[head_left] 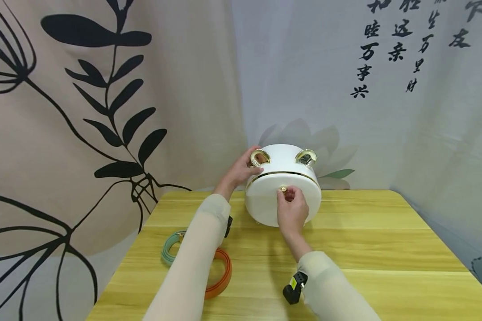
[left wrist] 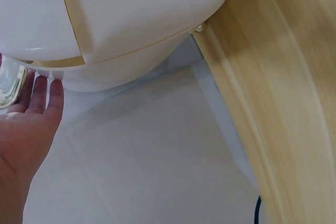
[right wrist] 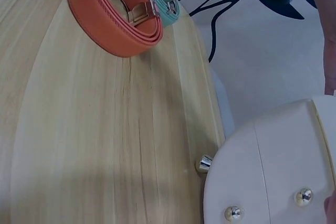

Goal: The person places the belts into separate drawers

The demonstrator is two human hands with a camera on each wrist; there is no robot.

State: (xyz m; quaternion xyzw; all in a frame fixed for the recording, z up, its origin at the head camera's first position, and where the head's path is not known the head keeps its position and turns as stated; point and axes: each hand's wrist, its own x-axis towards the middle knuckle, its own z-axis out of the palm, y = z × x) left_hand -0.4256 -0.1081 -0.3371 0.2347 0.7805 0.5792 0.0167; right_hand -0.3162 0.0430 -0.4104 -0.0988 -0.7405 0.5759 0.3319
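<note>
A white rounded box (head_left: 261, 203) stands near the table's back edge, with gold rings on its upper part and gold trim along its lid edge. My left hand (head_left: 238, 171) rests against its upper left side beside a gold ring (head_left: 260, 158); the left wrist view shows the fingers (left wrist: 55, 98) fairly straight at its surface. My right hand (head_left: 292, 209) pinches a small gold knob (head_left: 283, 189) on the front face. In the right wrist view, two gold knobs show on that face, a seam (right wrist: 261, 156) between them, and only a sliver of the hand appears.
On the wooden table (head_left: 365, 249) lie a coiled orange belt (head_left: 225, 278) and a coiled green belt (head_left: 168, 249), partly covered by my left forearm in the head view. Metal buckles show on both in the right wrist view. A printed curtain (head_left: 201, 89) hangs behind the table.
</note>
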